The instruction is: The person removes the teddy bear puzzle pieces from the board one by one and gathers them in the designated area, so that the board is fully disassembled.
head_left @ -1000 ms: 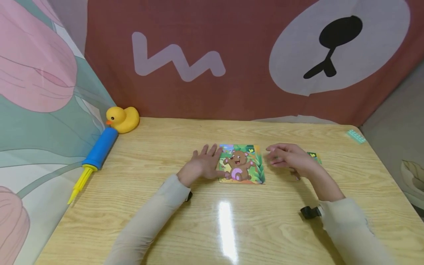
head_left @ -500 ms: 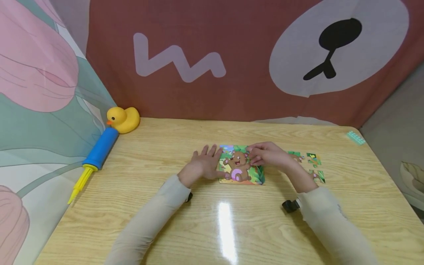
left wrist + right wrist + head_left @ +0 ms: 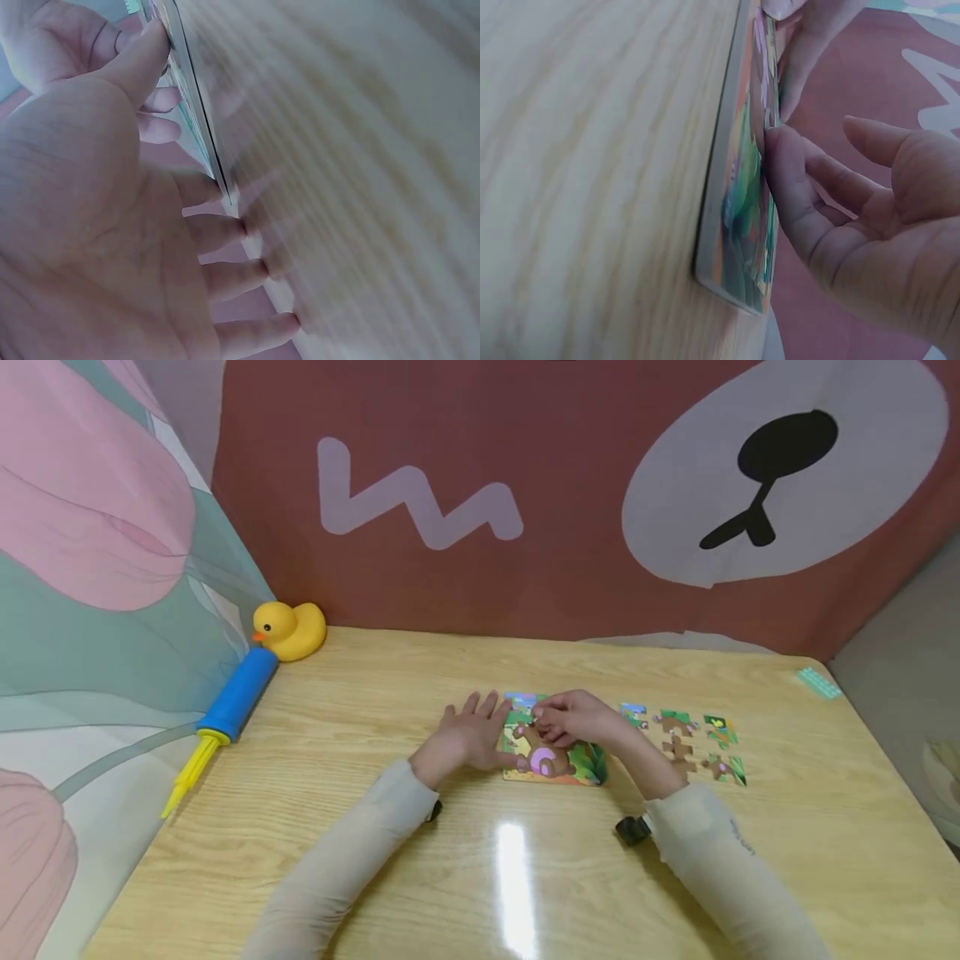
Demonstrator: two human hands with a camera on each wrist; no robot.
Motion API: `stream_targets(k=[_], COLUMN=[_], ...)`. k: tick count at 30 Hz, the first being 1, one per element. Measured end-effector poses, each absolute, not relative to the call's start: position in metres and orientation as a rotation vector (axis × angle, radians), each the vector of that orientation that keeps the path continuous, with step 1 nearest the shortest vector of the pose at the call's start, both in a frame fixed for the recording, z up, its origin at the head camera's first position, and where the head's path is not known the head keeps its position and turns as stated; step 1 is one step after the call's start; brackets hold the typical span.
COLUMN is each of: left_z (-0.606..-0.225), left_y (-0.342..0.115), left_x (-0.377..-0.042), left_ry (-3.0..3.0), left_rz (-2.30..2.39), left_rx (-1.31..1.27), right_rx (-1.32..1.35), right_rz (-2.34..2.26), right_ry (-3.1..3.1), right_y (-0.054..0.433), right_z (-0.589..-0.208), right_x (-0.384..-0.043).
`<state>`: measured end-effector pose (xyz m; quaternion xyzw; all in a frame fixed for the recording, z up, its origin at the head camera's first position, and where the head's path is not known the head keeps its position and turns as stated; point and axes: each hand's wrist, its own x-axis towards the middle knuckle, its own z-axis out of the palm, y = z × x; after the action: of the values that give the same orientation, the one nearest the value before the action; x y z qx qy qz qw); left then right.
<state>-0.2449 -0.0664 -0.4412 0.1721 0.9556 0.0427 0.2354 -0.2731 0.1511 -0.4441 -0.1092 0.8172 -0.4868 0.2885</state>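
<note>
A bear picture puzzle [image 3: 551, 766] lies in its flat board on the wooden table, partly covered by both hands. My left hand [image 3: 474, 737] rests at its left edge with fingers spread, the thumb lying on the board's lower left. Over the bear's head, the fingertips of my right hand [image 3: 581, 720] touch the puzzle. In the right wrist view, bent fingers of the right hand [image 3: 855, 202] meet the picture's surface [image 3: 746, 187]; whether a piece sits between them is hidden. Right of the board lie several loose puzzle pieces [image 3: 677, 723], some partly behind the right forearm.
A yellow toy duck [image 3: 292, 631] and a blue hand pump [image 3: 238, 693] with a yellow nozzle stand along the left side. A small mint-green block [image 3: 819, 683] lies at the far right corner. Behind the table [image 3: 420, 668] hangs a printed brown cloth [image 3: 465, 585].
My right hand has moved left, from beside the board onto the puzzle's upper middle, uncovering loose pieces on the right. The left hand has stayed at the board's left edge.
</note>
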Motion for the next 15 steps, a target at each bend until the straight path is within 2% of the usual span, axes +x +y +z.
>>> stream_targets(k=[15], left_z=[-0.4415], left_y=[-0.0651], left_x=[-0.2428], left_ry=[2.659], left_rz=[0.039], left_rx=[0.420], right_rx=[-0.318], right_rz=[-1.182], right_ry=[2.322], right_y=[0.1448], right_z=[-0.4459], right_x=[-0.2701])
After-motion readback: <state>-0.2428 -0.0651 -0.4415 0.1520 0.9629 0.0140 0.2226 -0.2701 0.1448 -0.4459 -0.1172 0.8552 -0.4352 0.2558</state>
